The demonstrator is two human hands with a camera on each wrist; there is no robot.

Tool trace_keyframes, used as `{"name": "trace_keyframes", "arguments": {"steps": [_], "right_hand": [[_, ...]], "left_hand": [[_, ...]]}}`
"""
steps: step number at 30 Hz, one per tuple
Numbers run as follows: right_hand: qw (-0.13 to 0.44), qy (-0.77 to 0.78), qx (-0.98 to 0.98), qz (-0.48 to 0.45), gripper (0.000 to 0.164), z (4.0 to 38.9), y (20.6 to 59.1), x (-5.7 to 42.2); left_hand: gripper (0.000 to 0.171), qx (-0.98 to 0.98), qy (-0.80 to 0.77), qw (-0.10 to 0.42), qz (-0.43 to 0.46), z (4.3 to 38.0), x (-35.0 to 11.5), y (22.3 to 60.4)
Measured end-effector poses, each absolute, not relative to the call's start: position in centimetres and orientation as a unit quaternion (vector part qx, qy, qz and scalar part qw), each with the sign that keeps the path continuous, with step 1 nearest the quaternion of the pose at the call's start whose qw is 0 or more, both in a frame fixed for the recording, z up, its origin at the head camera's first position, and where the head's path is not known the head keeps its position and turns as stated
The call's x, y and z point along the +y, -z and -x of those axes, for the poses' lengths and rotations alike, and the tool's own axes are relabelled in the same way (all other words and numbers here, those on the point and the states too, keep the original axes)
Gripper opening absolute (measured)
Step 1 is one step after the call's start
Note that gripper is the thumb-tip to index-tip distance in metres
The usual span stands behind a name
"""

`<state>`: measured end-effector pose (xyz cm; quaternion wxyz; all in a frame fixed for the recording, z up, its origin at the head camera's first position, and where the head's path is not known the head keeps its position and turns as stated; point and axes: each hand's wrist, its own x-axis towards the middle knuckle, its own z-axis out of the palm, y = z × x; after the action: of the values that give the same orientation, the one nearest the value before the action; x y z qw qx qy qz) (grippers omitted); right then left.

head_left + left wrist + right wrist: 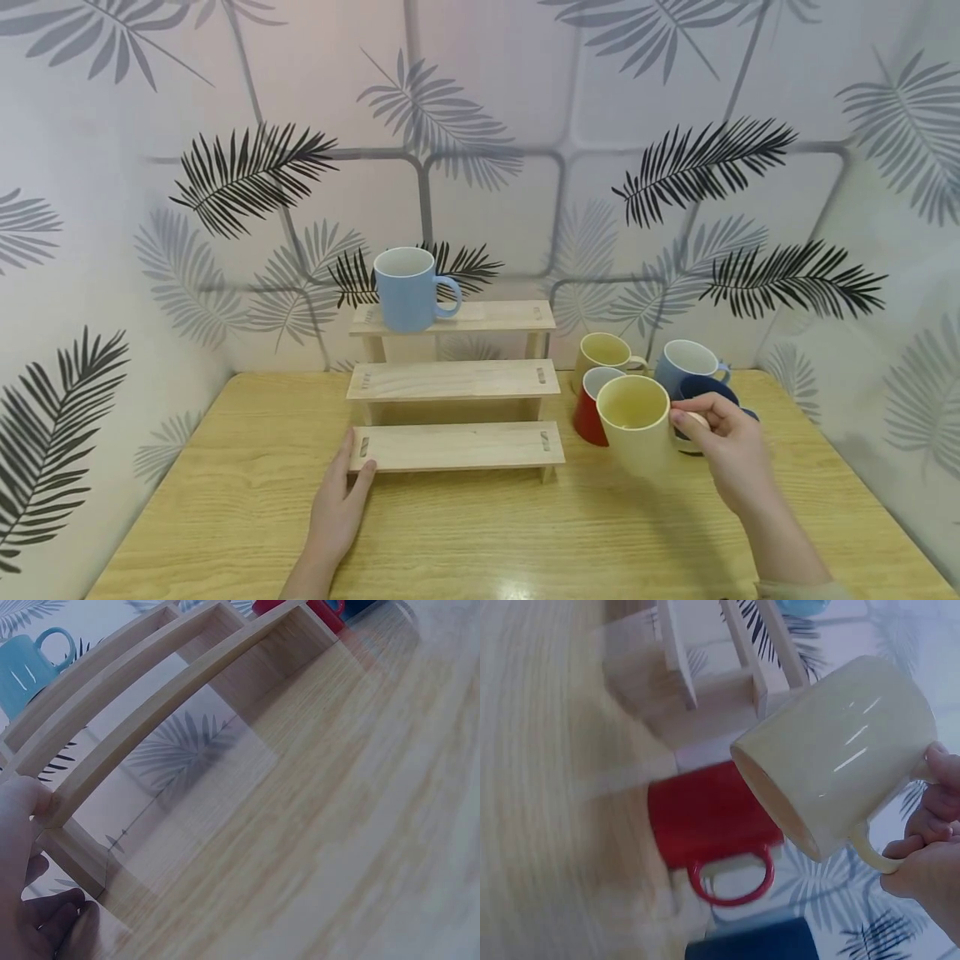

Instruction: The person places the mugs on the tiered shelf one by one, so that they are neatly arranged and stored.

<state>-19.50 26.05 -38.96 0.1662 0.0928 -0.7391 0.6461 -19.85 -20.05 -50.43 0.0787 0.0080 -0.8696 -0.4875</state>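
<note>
My right hand (731, 454) pinches the handle of a pale yellow mug (636, 442), which is held up in front of the other mugs. In the right wrist view the mug's rim faces down and left. My left hand (339, 504) grips the left end of the lowest step of a three-step wooden rack (459, 450), thumb at the front edge and fingers along the side. On the rack's top step, towards the left, stands a light blue mug (407, 293), its handle turned right.
Right of the rack stand a red mug (588, 422), a second yellow mug (602, 350), a blue-and-white mug (685, 358) and a navy mug (703, 388), partly hidden by my right hand and the held mug. Leaf-patterned wall covering (487, 108) rises behind the wooden table (465, 533).
</note>
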Motion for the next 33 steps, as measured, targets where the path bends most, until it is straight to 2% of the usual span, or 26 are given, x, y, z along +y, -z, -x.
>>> {"name": "trace_keyframes", "arguments": {"steps": [14, 28, 33], "right_hand": [[0.191, -0.696, -0.68, -0.129, 0.012, 23.7, 35.2, 19.4], [0.272, -0.687, -0.663, -0.116, 0.024, 29.2, 32.2, 13.7], [0.303, -0.685, -0.651, -0.123, 0.021, 30.9, 31.6, 12.2]], "left_hand": [[0.071, -0.866, 0.493, 0.083, -0.004, 19.7, -20.4, 50.8], [0.071, -0.864, 0.496, 0.089, -0.003, 20.0, -20.4, 51.0], [0.07, -0.865, 0.493, 0.093, 0.003, 20.1, -20.3, 50.9]]}}
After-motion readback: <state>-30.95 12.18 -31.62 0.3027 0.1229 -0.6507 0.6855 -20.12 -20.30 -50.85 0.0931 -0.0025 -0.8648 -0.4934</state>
